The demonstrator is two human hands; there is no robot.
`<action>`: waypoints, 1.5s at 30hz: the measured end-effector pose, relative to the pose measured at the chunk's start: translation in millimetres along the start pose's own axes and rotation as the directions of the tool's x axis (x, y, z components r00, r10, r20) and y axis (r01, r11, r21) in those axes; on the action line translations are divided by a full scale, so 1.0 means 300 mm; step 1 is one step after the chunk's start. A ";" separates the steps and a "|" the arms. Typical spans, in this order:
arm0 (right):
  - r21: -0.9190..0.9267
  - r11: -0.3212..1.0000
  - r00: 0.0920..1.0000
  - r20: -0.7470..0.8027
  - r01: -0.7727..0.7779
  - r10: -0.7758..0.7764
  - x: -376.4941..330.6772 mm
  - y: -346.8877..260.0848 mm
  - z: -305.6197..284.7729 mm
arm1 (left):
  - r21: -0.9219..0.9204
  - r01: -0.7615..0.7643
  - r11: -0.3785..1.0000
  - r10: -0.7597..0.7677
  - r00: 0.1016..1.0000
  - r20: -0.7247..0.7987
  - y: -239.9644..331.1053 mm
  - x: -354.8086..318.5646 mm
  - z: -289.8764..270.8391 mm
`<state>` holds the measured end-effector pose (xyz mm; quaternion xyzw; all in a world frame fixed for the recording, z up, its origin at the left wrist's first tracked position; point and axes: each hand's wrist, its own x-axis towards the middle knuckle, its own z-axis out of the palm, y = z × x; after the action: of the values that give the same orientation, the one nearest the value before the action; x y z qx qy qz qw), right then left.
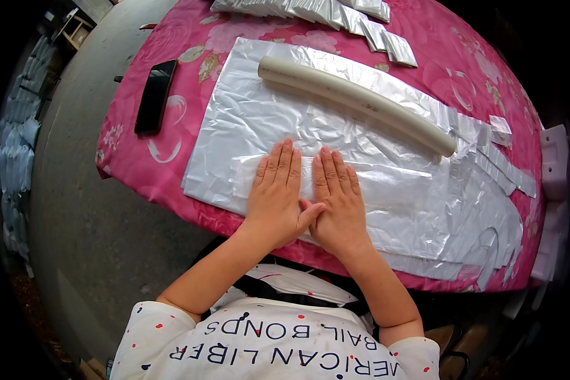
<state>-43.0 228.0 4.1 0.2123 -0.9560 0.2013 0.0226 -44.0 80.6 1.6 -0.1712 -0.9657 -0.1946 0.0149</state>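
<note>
Nearside of the pipe (358,99), my left hand (273,193) and right hand (337,196) lie flat, gripping nothing, on a plastic bag (396,183), seemingly part-folded. Folded packets (326,14) beyond the pipe look done; this one doesn't.

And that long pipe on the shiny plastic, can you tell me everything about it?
The long pipe is round, smooth and off-white, with small dark marks; it looks like hard plastic. It lies on the shiny plastic, slanting from upper left to lower right, beyond the left hand and right hand. Neither touches it. It looks bent, but the lens curves straight edges, so I can't tell.
</note>
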 end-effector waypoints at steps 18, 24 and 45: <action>0.335 0.940 0.998 -0.049 0.062 -0.048 0.120 -0.184 0.013 | 0.390 0.065 0.918 -0.114 0.988 0.103 -0.051 -0.057 -0.008; 0.228 0.971 0.998 -0.025 0.067 -0.063 0.100 -0.146 0.095 | 0.123 0.094 0.988 -0.094 0.996 -0.008 -0.050 -0.064 -0.006; -0.128 0.986 0.993 -0.063 -0.110 0.103 0.019 0.200 -0.042 | 0.183 0.054 0.982 -0.049 0.998 -0.032 -0.026 -0.083 -0.038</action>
<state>-73.6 280.4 -6.0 0.1532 -0.9761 0.1446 0.0528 -23.6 61.4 6.7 -0.1412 -0.9834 -0.1072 0.0386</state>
